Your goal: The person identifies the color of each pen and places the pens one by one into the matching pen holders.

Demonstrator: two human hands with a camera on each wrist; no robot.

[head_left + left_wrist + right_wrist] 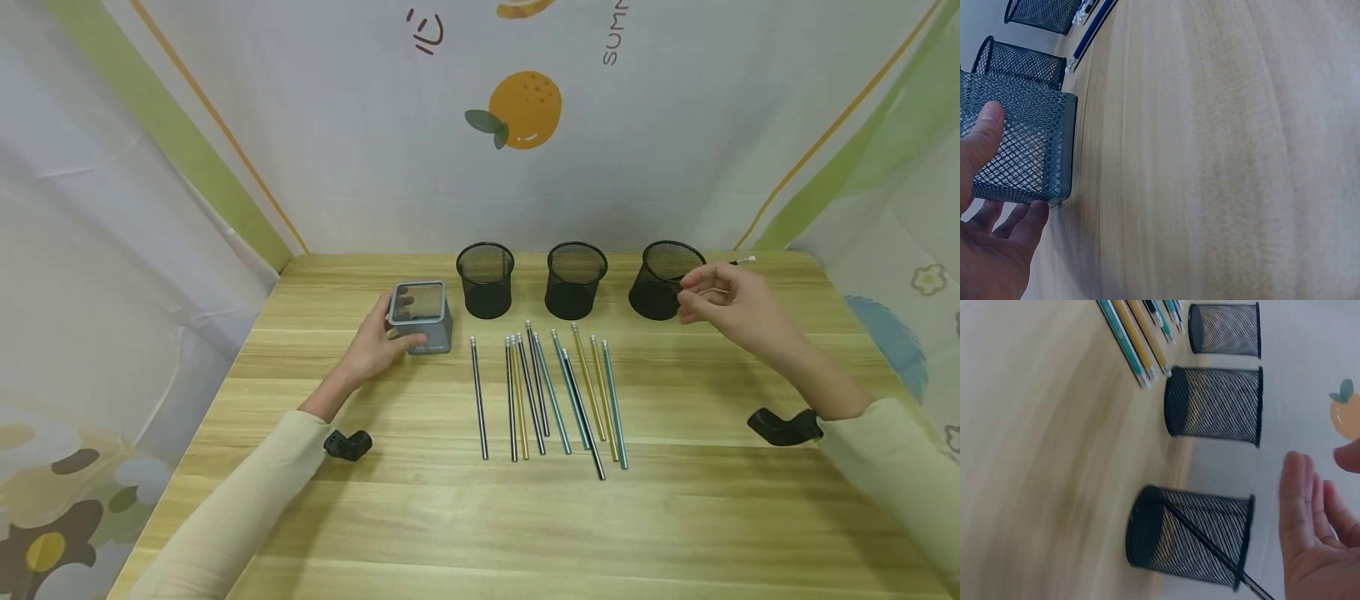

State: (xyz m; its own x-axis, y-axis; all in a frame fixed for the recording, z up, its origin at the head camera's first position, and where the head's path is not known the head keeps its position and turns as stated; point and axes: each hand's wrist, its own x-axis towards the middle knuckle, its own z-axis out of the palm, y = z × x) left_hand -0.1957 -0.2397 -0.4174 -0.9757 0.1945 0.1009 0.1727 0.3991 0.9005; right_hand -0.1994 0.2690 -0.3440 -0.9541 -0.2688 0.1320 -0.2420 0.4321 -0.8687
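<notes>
My left hand (372,343) holds a grey square mesh pen holder (430,335), thumb on its near side and fingers around the far left. In the left wrist view, fingertips sit close to the lower edge of this pen holder (1022,150). Beside the right-hand round black mesh pen cup (651,292), my right hand (735,307) hovers with thumb and fingers apart and nothing between them. A black pencil (1200,534) leans inside that cup, its white-tipped end sticking out past the rim.
Two more round black mesh cups, a left one (487,296) and a middle one (573,296), stand along the table's back. Several pencils in dark, gold and teal (611,392) lie in a loose row before them. A printed curtain (375,167) hangs behind the table (450,533).
</notes>
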